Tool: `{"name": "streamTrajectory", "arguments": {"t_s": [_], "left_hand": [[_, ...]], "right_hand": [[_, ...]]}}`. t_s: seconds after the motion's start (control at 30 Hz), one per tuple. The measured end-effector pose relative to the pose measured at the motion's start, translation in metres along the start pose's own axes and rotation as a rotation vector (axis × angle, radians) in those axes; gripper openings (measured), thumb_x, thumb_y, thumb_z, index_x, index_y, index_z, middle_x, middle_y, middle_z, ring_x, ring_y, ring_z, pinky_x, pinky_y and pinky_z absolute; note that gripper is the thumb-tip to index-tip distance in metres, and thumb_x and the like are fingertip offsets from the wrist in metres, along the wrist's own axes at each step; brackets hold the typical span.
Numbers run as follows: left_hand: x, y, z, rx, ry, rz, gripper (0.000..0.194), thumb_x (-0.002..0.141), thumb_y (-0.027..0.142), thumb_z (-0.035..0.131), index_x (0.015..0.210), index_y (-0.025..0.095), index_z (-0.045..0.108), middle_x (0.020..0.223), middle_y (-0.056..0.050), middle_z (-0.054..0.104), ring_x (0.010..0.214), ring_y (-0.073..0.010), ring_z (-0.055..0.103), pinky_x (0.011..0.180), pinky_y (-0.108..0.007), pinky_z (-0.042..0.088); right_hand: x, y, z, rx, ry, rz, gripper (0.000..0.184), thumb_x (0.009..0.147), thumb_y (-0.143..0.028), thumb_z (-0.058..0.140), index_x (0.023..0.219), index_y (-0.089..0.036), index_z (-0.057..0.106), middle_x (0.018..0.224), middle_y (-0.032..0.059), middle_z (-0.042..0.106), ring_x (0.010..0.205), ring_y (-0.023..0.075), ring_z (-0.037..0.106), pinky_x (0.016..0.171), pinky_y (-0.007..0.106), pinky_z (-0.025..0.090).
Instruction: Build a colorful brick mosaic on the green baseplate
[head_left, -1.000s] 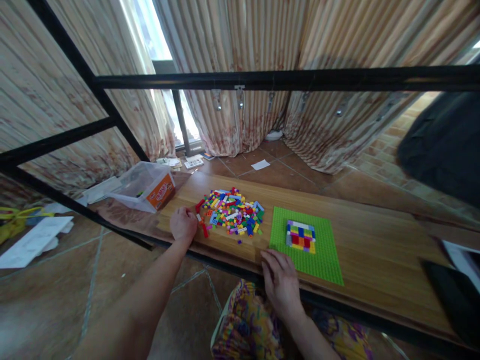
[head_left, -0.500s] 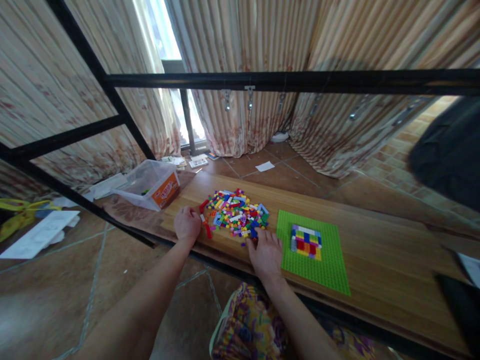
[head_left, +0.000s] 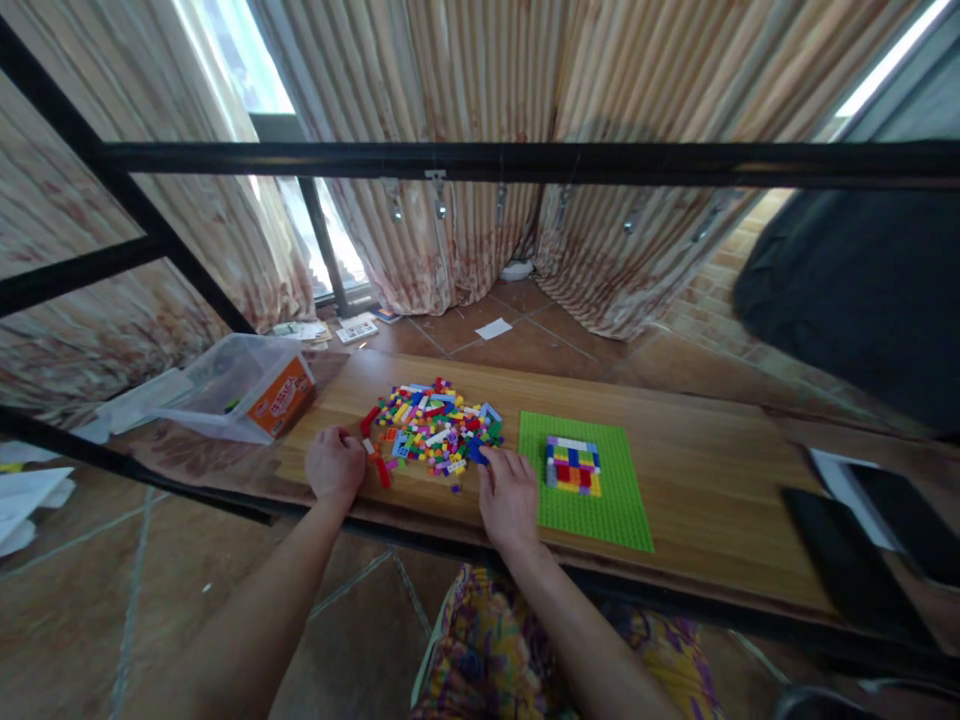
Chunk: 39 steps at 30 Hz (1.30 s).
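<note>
A heap of mixed toy bricks (head_left: 435, 425) lies on the wooden tabletop. At its left edge rests my left hand (head_left: 335, 467), fingers curled in; whatever they may hold is hidden. Beside those fingers lie loose red bricks (head_left: 383, 472). My right hand (head_left: 510, 497) is at the heap's right edge, thumb and forefinger closed on a blue brick (head_left: 477, 454). Farther right, a green baseplate (head_left: 622, 510) carries a low block of bricks (head_left: 574, 467) in rows of white, blue, red, orange and yellow.
A clear plastic box (head_left: 225, 390) with an orange label stands left of the heap. Dark flat objects (head_left: 847, 560) lie at the table's right end. A black metal bar (head_left: 480, 160) crosses above the far side, with hanging clips. Curtains and scattered papers (head_left: 493, 328) are beyond.
The view has swung right, so everything sits farther left. My right hand has its fingers drawn more closely together at the blue brick. My left hand stays curled at the heap's left edge.
</note>
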<state>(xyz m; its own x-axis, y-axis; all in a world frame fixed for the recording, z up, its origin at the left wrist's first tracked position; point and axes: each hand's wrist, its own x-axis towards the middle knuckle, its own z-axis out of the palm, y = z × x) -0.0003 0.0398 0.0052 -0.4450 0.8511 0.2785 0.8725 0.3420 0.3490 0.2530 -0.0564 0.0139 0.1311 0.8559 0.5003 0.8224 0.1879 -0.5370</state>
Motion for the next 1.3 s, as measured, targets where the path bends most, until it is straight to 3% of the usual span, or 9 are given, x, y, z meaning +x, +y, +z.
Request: {"name": "streamTrajectory", "arguments": {"t_s": [0.17, 0.37, 0.6, 0.73, 0.97, 1.3], "left_hand": [[0.0, 0.002, -0.002, -0.002, -0.01, -0.011, 0.022, 0.084, 0.022, 0.044, 0.093, 0.018, 0.064, 0.099, -0.013, 0.064, 0.095, -0.0277, 0.059, 0.081, -0.038, 0.045], [0.001, 0.001, -0.001, 0.002, -0.008, -0.013, 0.022, 0.084, 0.024, 0.044, 0.092, 0.019, 0.064, 0.101, -0.013, 0.065, 0.097, -0.028, 0.059, 0.083, -0.039, 0.046], [0.001, 0.005, -0.006, -0.001, -0.021, -0.021, 0.021, 0.083, 0.023, 0.044, 0.09, 0.018, 0.064, 0.101, -0.014, 0.066, 0.097, -0.0284, 0.06, 0.082, -0.039, 0.046], [0.0, 0.007, -0.008, 0.021, -0.041, -0.032, 0.022, 0.084, 0.023, 0.044, 0.092, 0.018, 0.064, 0.102, -0.013, 0.066, 0.097, -0.0273, 0.06, 0.083, -0.038, 0.047], [0.0, 0.009, -0.01, 0.016, -0.042, -0.035, 0.021, 0.084, 0.021, 0.045, 0.092, 0.018, 0.064, 0.103, -0.013, 0.066, 0.098, -0.0268, 0.06, 0.084, -0.037, 0.047], [0.0, 0.006, -0.007, 0.014, -0.022, -0.019, 0.02, 0.084, 0.023, 0.045, 0.09, 0.019, 0.063, 0.101, -0.013, 0.065, 0.097, -0.0279, 0.06, 0.082, -0.038, 0.046]], "right_hand": [[-0.025, 0.017, -0.022, 0.079, 0.034, 0.007, 0.023, 0.094, -0.02, 0.049, 0.109, -0.02, 0.067, 0.103, 0.0075, 0.069, 0.098, 0.0213, 0.057, 0.088, 0.036, 0.045], [-0.064, 0.057, -0.061, 0.037, 0.051, 0.083, 0.023, 0.095, -0.025, 0.05, 0.108, -0.021, 0.068, 0.102, 0.0089, 0.069, 0.097, 0.0224, 0.059, 0.087, 0.04, 0.049], [-0.06, 0.1, -0.094, -0.091, 0.072, 0.095, 0.025, 0.094, -0.027, 0.048, 0.105, -0.02, 0.07, 0.105, 0.0105, 0.069, 0.098, 0.0238, 0.06, 0.088, 0.042, 0.05], [-0.053, 0.098, -0.092, -0.115, 0.079, 0.081, 0.025, 0.095, -0.028, 0.049, 0.105, -0.019, 0.07, 0.103, 0.01, 0.07, 0.096, 0.0224, 0.059, 0.087, 0.039, 0.049], [-0.035, 0.073, -0.065, -0.222, 0.129, 0.077, 0.023, 0.094, -0.03, 0.052, 0.101, -0.018, 0.07, 0.097, 0.0081, 0.071, 0.089, 0.0204, 0.056, 0.082, 0.033, 0.043], [-0.024, 0.065, -0.047, -0.425, 0.134, 0.131, 0.021, 0.093, -0.033, 0.055, 0.091, -0.02, 0.071, 0.089, 0.0061, 0.071, 0.085, 0.0221, 0.054, 0.076, 0.034, 0.031]]}}
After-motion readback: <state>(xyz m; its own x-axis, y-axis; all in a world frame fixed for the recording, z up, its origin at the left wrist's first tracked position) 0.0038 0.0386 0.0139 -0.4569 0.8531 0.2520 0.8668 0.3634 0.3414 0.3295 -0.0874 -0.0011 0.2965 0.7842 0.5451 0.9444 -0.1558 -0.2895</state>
